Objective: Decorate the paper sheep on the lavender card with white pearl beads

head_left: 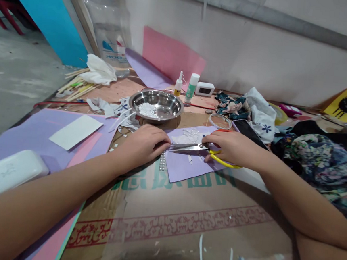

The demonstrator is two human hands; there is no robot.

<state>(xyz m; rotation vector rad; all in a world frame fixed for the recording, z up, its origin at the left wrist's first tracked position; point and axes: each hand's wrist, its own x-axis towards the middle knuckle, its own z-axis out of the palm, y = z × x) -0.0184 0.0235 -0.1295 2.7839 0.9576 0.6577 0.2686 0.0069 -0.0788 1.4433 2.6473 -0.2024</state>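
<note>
My right hand [228, 147] is closed around the yellow and red handles of a pair of scissors [190, 147]. The blades point left, slightly apart, over a lilac paper sheet [182, 171]. At their tips, my left hand [152, 142] has thumb and forefinger pinched together; what is between them is too small to make out. Just below those fingers lies a short strip of pearl beads [162, 162]. More beads [191, 135] and small white scraps [190, 159] rest on the lilac sheet.
Behind my left hand stands a steel bowl [162, 119] with white bits inside. A glue stick [191, 88], small glue bottle [178, 85] and tape roll [219, 121] are farther back. A phone [249, 132] and fabric heap [319, 159] lie right; coloured paper [55, 127] and a white case [11, 172] left.
</note>
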